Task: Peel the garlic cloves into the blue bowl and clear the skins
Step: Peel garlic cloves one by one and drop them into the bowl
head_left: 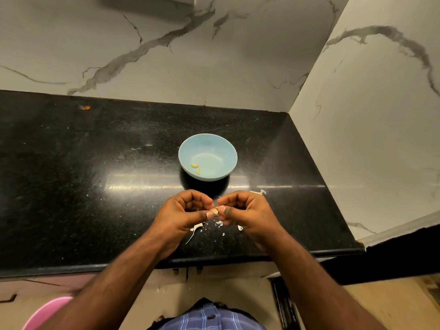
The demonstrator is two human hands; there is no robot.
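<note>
Two peeled pale-yellow garlic cloves point(196, 168) are lying on the inner left slope of the round light-blue bowl point(221, 148), which is sitting on the black speckled stone countertop point(71, 167) at the centre of the frame. Just below the bowl, both hands are meeting over the counter: the left hand point(183, 210) and the right hand point(245, 210) are each curling in and pinching a small tan garlic clove point(216, 211) between thumb and fingertips, so both are grasping it from opposite sides. The clove is looking partly bared, though it is too small to tell how much skin is clinging on. Thin white papery garlic skins point(198, 226) are scattering on the counter beneath the hands, with more flecks to the lower centre and a little heap of skin scraps point(258, 192) lying just right of the right hand's knuckles. Judging from this, the peeling is under way with two cloves done and a third in hand; no further unpeeled cloves are showing, though some could be hidden in the curled palms. The skins are all waiting to be cleared. A pink rounded tub point(45, 313) is peeking in at the lower left corner.
</note>
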